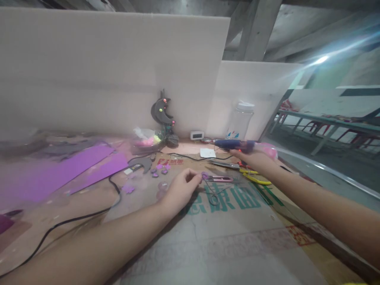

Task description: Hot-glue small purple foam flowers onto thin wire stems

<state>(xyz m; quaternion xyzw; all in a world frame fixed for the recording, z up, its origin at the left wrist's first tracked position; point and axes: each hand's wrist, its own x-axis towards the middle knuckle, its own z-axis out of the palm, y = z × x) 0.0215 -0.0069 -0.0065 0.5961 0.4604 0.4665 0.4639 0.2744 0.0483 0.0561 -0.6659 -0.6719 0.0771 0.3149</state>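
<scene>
My left hand (184, 185) is closed in a pinch over the cardboard, with a small purple piece (204, 175) at its fingertips. A thin dark cord (213, 198) trails from that piece onto the cardboard. My right hand (246, 157) is wrapped round a blue hot glue gun (228, 144), whose nozzle points left; a small red light glows by its grip. Pink-handled thread snips (221, 179) lie just right of my left hand. Below my right hand rest scissors (224, 164) and yellow-handled pliers (257, 179). Small purple cut-outs (163, 170) are scattered left of my left hand.
Purple sheets (97, 168) cover the left side, with a black cable (74, 215) running past them. At the back stand a grey moon ornament (162, 113), a bag of coloured bits (148, 139), a small white display (196, 135) and a clear bottle (240, 120) before a white partition (113, 71).
</scene>
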